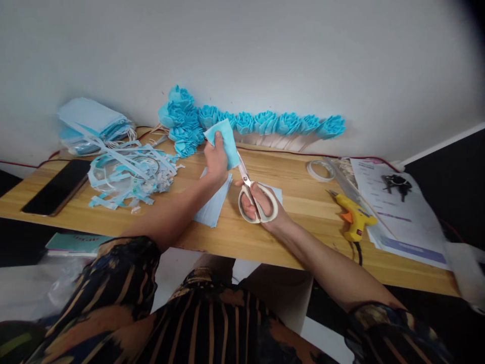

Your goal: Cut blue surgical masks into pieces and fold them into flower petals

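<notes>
My left hand (216, 157) is closed on a folded piece of blue fabric (229, 141), thumb on top, held up above the table. My right hand (265, 202) has its fingers through the pale handles of a pair of scissors (246, 178). The blades point up and to the left, right beside the lower right edge of the blue piece; whether they touch it I cannot tell. Beneath my hands lie pale blue sheets, one sheet (212, 207) partly under my left wrist and another (273, 192) mostly hidden behind my right hand.
Blue fabric flowers (265, 122) line the wall. To the left are a stack of face masks (93, 121), cut scraps (131, 174) and a phone (56, 187). To the right are a tape roll (320, 171), a yellow glue gun (354, 217), papers (397, 212) and keys (397, 183).
</notes>
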Available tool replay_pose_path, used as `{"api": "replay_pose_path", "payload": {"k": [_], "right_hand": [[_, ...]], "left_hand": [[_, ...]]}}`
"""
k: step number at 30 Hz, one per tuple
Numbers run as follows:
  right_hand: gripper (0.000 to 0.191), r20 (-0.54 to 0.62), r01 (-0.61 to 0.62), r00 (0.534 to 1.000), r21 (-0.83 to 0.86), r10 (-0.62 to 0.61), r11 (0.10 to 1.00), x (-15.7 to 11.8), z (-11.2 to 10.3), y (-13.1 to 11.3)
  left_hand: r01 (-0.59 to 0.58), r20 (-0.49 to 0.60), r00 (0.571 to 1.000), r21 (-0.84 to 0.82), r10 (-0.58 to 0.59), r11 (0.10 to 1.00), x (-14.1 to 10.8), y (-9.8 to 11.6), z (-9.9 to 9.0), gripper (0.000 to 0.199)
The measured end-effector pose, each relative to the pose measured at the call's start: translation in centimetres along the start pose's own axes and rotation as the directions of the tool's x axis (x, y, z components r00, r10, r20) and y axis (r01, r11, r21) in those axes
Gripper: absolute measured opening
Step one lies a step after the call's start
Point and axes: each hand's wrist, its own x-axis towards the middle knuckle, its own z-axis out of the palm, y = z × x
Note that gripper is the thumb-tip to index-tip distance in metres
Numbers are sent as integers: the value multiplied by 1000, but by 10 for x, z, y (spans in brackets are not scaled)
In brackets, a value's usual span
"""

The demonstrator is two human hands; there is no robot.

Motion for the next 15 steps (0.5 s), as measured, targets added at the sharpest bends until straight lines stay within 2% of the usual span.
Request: {"api": "replay_pose_path", "payload": {"k": [2,6,10,15], "right_hand": [[56,14,-12,1000,0,12,1000,1,-1,0],[61,123,-32,992,29,28,999,1,-5,0],[62,192,-60,980,52,49,997,0,-7,-3],[60,208,-97,974,26,90,995,-2,-6,-7]], "left_hand": [[-39,-3,999,1,39,999,0,2,0,23],[-93,6,996,-21,93,995,-2,6,-1,27],[-87,9,996,-22,87,996,-1,5,-2,34],[-70,1,998,-26,70,997,1,5,-2,31]]}}
